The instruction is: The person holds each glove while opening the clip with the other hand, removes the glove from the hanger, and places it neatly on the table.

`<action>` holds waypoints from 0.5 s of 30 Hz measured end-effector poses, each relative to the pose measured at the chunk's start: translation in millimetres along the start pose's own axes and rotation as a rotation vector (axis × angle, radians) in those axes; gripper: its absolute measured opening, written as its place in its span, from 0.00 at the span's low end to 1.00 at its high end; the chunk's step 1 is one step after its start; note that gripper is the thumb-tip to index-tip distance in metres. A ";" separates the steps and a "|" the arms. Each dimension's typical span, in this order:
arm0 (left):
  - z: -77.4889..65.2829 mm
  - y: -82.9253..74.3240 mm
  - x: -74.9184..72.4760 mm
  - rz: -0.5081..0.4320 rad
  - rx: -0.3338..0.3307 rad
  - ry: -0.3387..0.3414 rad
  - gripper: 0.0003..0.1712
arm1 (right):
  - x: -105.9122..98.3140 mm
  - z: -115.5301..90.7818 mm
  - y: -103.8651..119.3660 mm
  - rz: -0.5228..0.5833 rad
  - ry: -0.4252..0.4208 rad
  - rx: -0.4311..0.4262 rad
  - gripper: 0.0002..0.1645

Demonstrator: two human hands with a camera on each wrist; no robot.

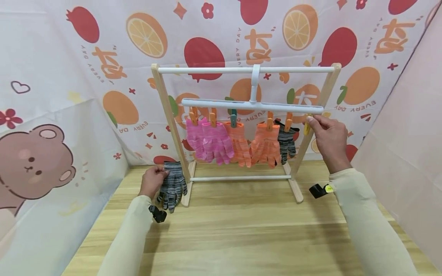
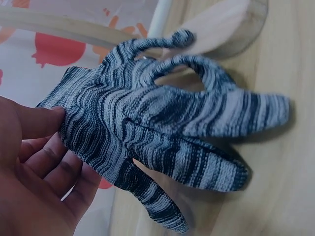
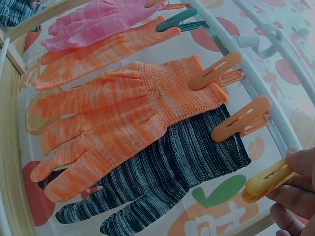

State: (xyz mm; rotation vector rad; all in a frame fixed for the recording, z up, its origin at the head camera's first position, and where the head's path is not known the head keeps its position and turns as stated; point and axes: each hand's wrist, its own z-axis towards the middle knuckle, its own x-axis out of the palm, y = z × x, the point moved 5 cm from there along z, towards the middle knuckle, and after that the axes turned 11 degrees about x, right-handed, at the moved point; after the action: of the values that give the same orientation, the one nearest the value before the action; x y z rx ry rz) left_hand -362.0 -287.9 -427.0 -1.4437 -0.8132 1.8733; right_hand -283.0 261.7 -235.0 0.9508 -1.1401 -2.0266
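Note:
My left hand pinches the cuff of a grey-black striped knit glove, whose fingers hang down over the tabletop left of the rack. Up at the right end of a white hanger, my right hand pinches a yellow clothespin between thumb and fingers. Beside it, an orange clothespin clips another grey-black glove. Further left hang orange gloves and pink gloves, held by orange pegs and one teal clothespin.
The hanger hooks over the top bar of a wooden-legged rack. A lower white bar joins its feet on the wood-grain table. Fruit-print cloth covers the back wall, and a bear-print cloth stands at the left.

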 end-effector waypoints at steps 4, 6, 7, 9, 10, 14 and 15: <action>1.8 5.2 1.5 0.037 0.004 0.010 0.13 | 0.6 -0.8 -0.8 -0.001 0.014 0.009 0.27; 3.0 7.8 1.2 0.052 0.004 0.013 0.14 | 1.5 -0.9 -1.0 0.006 0.020 0.010 0.27; 3.6 9.1 1.2 0.057 0.004 0.014 0.14 | 1.8 -0.7 -1.1 0.009 0.020 0.008 0.26; 5.1 11.4 1.5 0.058 0.007 0.020 0.15 | 2.3 -0.4 -1.5 0.014 0.015 0.008 0.27; 5.8 12.5 1.9 0.054 0.005 0.022 0.15 | 2.3 -0.6 -1.8 0.015 0.013 0.014 0.27; 7.5 15.3 3.1 0.055 0.000 0.031 0.15 | 3.1 -1.2 -3.2 0.015 0.029 0.047 0.28; 7.6 15.8 3.2 0.057 -0.001 0.031 0.15 | 3.5 -1.4 -3.4 0.014 0.035 0.055 0.28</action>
State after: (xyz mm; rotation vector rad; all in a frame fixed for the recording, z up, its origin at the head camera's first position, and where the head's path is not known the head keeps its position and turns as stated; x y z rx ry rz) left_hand -371.8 -295.8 -439.7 -1.5080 -0.7654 1.8878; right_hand -284.3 259.7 -239.5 0.9989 -1.1865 -1.9693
